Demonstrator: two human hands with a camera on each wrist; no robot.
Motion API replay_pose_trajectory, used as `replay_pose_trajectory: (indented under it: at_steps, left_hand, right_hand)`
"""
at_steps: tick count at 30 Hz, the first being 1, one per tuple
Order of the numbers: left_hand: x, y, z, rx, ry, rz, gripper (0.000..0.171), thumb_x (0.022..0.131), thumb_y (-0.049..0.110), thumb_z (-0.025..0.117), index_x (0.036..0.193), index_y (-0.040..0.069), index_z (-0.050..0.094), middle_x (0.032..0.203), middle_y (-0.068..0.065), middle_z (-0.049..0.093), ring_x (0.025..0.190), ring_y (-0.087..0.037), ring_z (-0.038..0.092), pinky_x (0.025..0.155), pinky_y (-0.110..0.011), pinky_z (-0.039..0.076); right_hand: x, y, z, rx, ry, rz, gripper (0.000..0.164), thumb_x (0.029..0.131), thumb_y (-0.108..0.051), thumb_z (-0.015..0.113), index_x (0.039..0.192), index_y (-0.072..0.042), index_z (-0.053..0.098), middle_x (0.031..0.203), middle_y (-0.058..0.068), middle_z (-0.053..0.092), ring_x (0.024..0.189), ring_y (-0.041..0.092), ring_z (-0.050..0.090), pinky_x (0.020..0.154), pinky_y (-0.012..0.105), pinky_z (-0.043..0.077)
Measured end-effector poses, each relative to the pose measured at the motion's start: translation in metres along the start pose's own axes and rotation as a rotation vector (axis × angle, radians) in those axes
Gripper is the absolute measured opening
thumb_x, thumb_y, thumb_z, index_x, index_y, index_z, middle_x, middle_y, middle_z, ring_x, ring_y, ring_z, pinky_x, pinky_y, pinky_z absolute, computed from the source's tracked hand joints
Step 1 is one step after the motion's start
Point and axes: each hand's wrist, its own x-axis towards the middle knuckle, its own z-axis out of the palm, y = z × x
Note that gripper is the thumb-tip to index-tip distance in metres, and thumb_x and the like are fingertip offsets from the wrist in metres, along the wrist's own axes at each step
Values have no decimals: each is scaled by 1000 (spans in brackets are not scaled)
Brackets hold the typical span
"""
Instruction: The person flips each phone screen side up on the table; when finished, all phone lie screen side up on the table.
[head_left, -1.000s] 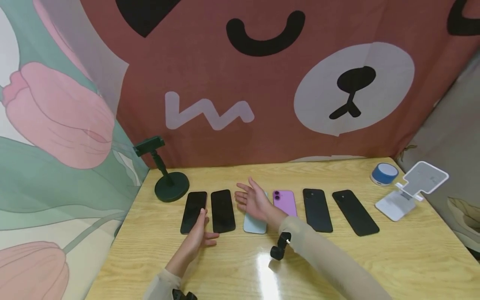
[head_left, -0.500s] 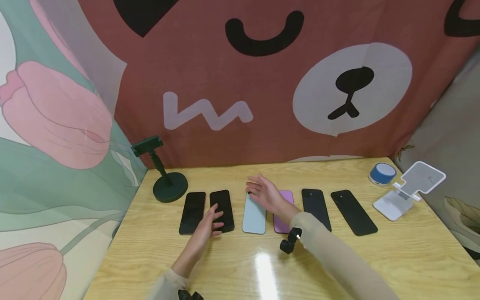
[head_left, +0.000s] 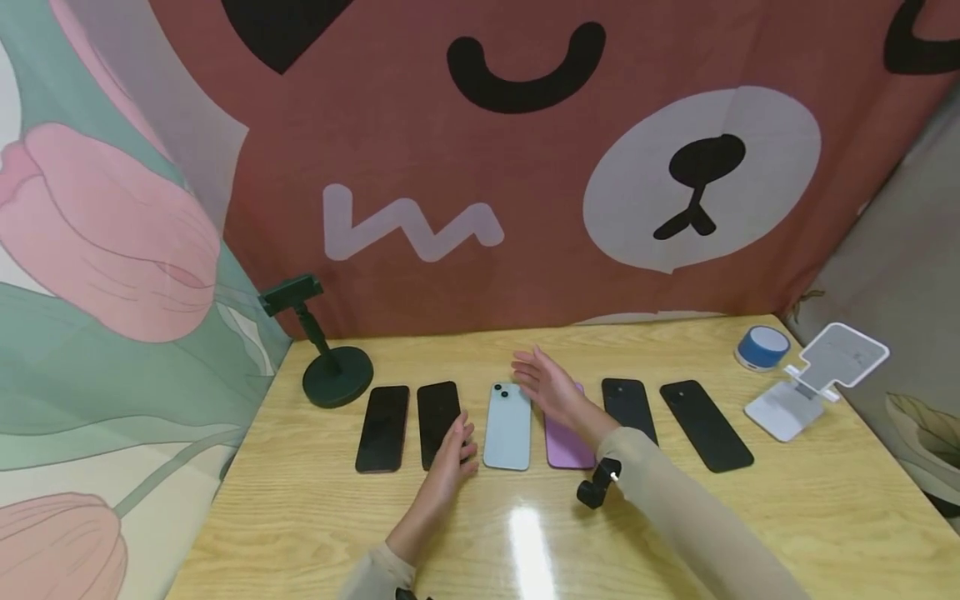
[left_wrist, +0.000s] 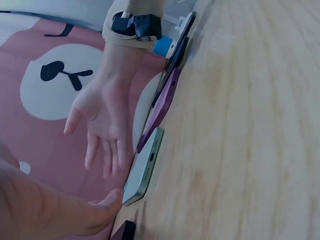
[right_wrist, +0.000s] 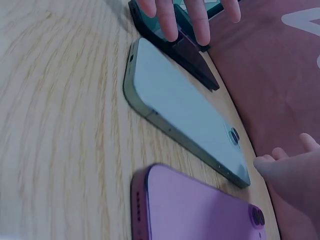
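A row of phones lies on the wooden table. My left hand (head_left: 448,457) hovers, fingers relaxed, between a black phone (head_left: 435,421) and the light blue phone (head_left: 507,429). My right hand (head_left: 553,390) is held palm inward over the upper part of the purple phone (head_left: 564,442), its fingers extended and holding nothing. In the right wrist view the light blue phone (right_wrist: 185,107) and purple phone (right_wrist: 200,210) lie back up, cameras at the far end. Another black phone (head_left: 382,429) lies at the left of the row. Neither hand visibly grips a phone.
Two black phones lie to the right, one (head_left: 630,408) partly behind the right sleeve, the other (head_left: 707,425) slanted. A dark green stand (head_left: 337,375) is at the back left. A blue-and-white round device (head_left: 762,347) and a white folding stand (head_left: 786,410) are at the back right.
Both hands have moved to the right along the row, the left from the leftmost black phone towards the light blue one, the right from the light blue phone to the purple. The phones stay in place.
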Motion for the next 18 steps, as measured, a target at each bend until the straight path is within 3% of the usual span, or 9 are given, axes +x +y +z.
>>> replay_pose_trajectory:
  at_steps: [6, 12, 18]
  left_hand:
    - [-1, -5, 9, 73, 27, 30, 66, 102, 37, 37, 151, 1, 10, 151, -30, 16, 136, -44, 22, 106, -54, 28]
    - [-1, -9, 18, 130, 17, 29, 77, 96, 34, 55, 151, 4, 11, 149, -31, 18, 134, -48, 24, 104, -57, 29]
    - [3, -9, 22, 150, 3, 54, 89, 88, 23, 68, 151, 1, 8, 148, -35, 17, 135, -48, 22, 106, -55, 27]
  right_hand:
    - [-3, -1, -4, -123, 29, 13, 66, 103, -44, 18, 149, 3, 13, 155, 24, 5, 143, 36, 3, 115, 46, 2]
    - [-5, 5, -9, -182, 56, 20, 66, 103, -45, 17, 149, 2, 16, 155, 24, 7, 143, 36, 4, 115, 46, 2]
    - [-6, 12, -10, -231, 74, 23, 66, 103, -46, 18, 148, 1, 20, 155, 22, 8, 143, 35, 5, 115, 45, 2]
